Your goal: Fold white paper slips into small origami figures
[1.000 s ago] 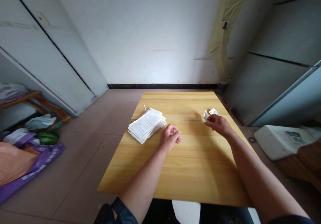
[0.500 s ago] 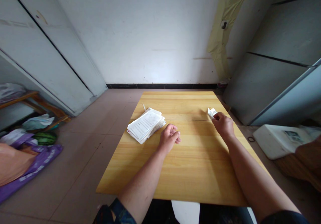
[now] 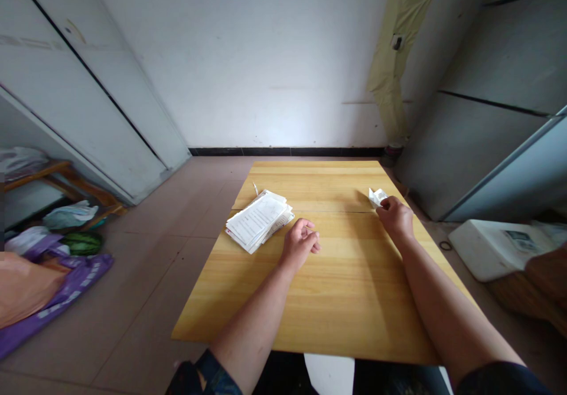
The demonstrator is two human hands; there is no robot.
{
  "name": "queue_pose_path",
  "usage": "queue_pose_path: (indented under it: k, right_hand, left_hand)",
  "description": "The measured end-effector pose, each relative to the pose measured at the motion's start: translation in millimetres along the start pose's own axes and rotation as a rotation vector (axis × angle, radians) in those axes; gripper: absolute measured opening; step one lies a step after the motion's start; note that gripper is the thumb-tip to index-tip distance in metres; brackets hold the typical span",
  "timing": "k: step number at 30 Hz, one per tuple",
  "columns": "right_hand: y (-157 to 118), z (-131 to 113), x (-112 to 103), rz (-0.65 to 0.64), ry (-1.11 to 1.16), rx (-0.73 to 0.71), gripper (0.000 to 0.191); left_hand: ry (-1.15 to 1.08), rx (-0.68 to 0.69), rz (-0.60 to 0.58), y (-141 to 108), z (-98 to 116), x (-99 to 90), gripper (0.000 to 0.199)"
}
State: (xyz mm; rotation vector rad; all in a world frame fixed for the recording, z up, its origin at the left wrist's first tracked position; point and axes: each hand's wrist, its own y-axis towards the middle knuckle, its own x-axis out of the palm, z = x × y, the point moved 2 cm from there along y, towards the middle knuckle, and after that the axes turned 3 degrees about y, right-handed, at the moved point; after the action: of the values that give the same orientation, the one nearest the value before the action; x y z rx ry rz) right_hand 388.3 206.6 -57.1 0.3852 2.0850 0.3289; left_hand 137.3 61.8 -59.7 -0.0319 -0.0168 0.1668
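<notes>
White-painted walls [image 3: 248, 58] rise behind a pale wooden table [image 3: 319, 176], with a strip of black skirting along their foot and a long, pale yellow strip of tape [image 3: 390, 46] hanging down the wall at the far right. Tall grey-white cabinet doors [image 3: 88, 70] stand to the left, and similar grey panels [image 3: 500, 46] stand to the right. On the beige tile floor [image 3: 146, 265] at the left lie a striped green watermelon [image 3: 82, 242] and a purple printed plastic bag [image 3: 66, 289]. A white foam box [image 3: 491, 247] sits low at the right, just beyond the table.

A small folded piece of white paper [image 3: 377, 197] lies toward the far right corner of the table, close to the right edge. The right hand [image 3: 396, 218] is closed narrowly on its near corner, with fingertips and thumb pressed against it. The left hand [image 3: 301, 242] rests on the tabletop near the middle, its fingers loosely curled and holding nothing. It lies just beside the near right corner of a thick, untidy stack of printed white papers [image 3: 257, 221], which sits left of centre. A thin white sliver [image 3: 255, 189] lies just past the stack's far corner, too small to identify.
</notes>
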Motion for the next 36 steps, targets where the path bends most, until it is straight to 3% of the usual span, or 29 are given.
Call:
queue_pose_path:
  k: [11,18,24,26,27,29,31,33,36]
  right_hand:
    - [-4.1,-1.4,1.6,0.003,0.068,0.023,0.011]
    - [-7.8,-4.4,-2.4,-0.015,0.069,0.042,0.022]
    - [-20.9,-33.5,-20.3,0.125,0.047,-0.18,0.025]
    - [-31.0,-52.5,-20.5,0.058,0.128,-0.321,0.024]
    - [-37.3,-62.8,-17.8,-0.05,0.184,-0.405,0.022]
    - [-51.8,-82.4,-9.9,-0.29,0.254,-0.579,0.017]
    - [-64.6,-97.0,-2.4,-0.38,0.231,-0.683,0.016]
    - [-73.7,-106.9,4.7,-0.437,0.196,-0.718,0.016]
    - [-81.2,-118.0,12.3,-0.5,0.167,-0.72,0.016]
  left_hand:
    - [0.001,0.002,-0.002,-1.1,-0.3,-0.2,0.026]
    - [0.0,0.0,0.001,-0.9,1.5,-1.0,0.025]
    - [0.048,0.023,-0.025,-1.7,-3.8,1.6,0.022]
    - [0.176,0.087,-0.033,-3.3,0.2,0.5,0.015]
    - [0.279,0.142,-0.021,-4.3,4.7,-1.9,0.011]
    - [0.572,0.298,0.06,-6.3,18.5,-12.1,0.006]
    - [0.883,0.363,0.181,-7.2,33.3,-29.2,0.01]
    - [1.14,0.34,0.289,-6.1,45.3,-51.0,0.013]
    - [1.387,0.197,0.393,-2.4,53.0,-82.6,0.028]
